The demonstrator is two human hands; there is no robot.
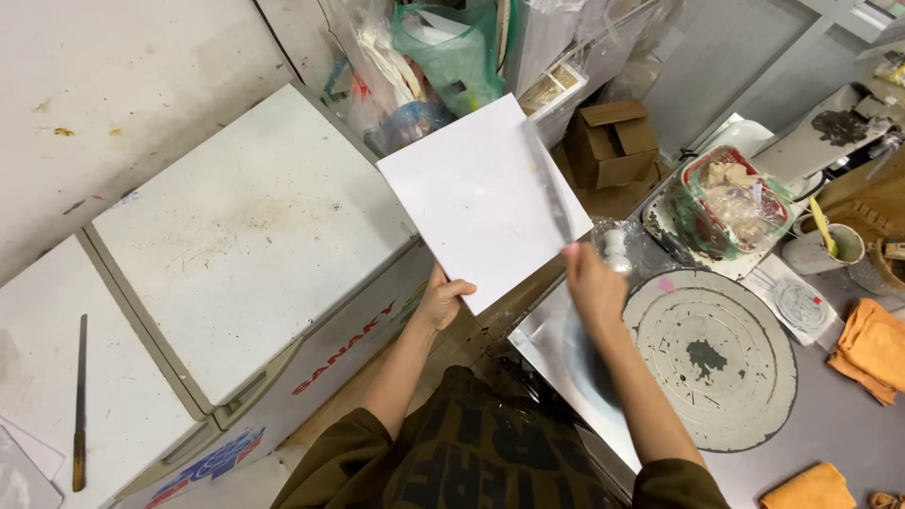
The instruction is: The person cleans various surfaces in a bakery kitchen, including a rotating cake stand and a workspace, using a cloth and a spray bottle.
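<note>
White board [476,198] above left hand [445,300]

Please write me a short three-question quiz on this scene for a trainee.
1. True or false: the left hand holds the white board by its lower edge.
2. What does the right hand hold against the board: A) a long knife, B) a brush, C) scissors?
3. What lies on the chest freezer lid at far left?

Key: 1 true. 2 A. 3 A second long knife with a wooden handle.
</note>
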